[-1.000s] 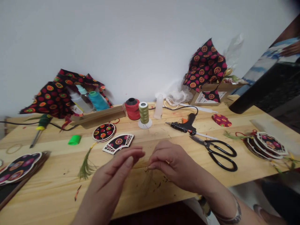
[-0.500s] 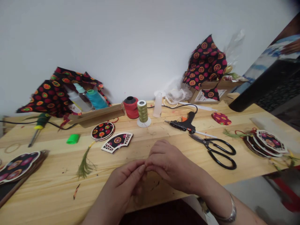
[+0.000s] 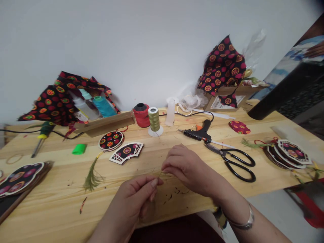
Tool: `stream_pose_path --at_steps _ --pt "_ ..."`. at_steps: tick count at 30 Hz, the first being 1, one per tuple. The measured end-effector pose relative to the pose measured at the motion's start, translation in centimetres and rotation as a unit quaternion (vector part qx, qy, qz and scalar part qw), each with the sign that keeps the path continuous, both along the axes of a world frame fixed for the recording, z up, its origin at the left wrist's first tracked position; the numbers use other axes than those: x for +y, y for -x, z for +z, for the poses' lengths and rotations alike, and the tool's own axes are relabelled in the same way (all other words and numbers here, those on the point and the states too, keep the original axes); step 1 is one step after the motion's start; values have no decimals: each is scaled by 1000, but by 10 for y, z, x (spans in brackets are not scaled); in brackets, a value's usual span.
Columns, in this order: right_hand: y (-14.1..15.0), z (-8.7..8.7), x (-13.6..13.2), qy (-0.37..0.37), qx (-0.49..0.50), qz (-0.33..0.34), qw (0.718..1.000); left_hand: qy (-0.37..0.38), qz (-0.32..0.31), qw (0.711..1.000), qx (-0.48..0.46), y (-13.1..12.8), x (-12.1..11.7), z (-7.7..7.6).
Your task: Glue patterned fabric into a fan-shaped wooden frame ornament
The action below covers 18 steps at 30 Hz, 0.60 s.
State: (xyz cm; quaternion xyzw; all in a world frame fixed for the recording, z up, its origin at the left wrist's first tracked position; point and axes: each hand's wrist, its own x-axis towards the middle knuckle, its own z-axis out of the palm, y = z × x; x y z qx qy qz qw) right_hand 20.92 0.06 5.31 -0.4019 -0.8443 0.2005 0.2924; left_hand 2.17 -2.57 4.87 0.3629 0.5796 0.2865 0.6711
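Near the table's front edge, my left hand [image 3: 141, 194] is closed, thumb pressed on the forefinger, pinching a thin greenish thread [image 3: 160, 174]. To its right my right hand [image 3: 183, 168] is closed too, its fingertips pinching the same thread. Only a short stretch shows in the small gap between the hands; the rest is hidden. Beyond them stands a spool of olive-green thread [image 3: 154, 120]. A fan-shaped patterned piece [image 3: 127, 152] and a round patterned piece with a green tassel [image 3: 110, 141] lie to the left. Black-handled scissors [image 3: 231, 160] lie right of my right hand.
A black glue gun [image 3: 198, 132] lies behind the scissors. A red thread spool [image 3: 141, 115] and a box of bottles [image 3: 108, 125] stand at the back. Stacked patterned pieces [image 3: 291, 153] lie right, a screwdriver [image 3: 42, 138] left. Another person's hand [image 3: 315, 50] shows top right.
My hands have drawn slightly apart, the right one moving up and to the right. A short length of thread now shows between the fingertips. The things on the table stay put.
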Motion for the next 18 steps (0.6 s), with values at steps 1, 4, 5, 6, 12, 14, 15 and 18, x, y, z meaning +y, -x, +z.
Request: stream_pose_path --at_steps 1,4,5,6,12,14,15,18 --pt "0 -1 1 -2 1 -3 1000 2 12 1000 4 0 -1 1" --pt "-1 0 3 -9 0 -20 1000 -3 40 999 20 -1 -2 1" --pt "-3 0 3 -17 -3 -33 999 -6 46 999 24 -1 -2 1" --pt "-7 0 2 -27 -10 -56 998 -9 51 998 26 -1 -2 1" --pt "-67 -7 -29 -66 -243 -288 924 3 58 998 -5 4 -1 -3" --pt "-92 -13 -45 -58 -322 -352 877 5 63 998 -5 3 -1 -3" --pt "-103 -17 -52 -46 -353 -366 860 6 66 998 -4 3 -1 -2" --pt "-124 -28 -68 -10 -391 -404 827 13 66 998 -8 1 0 -1"
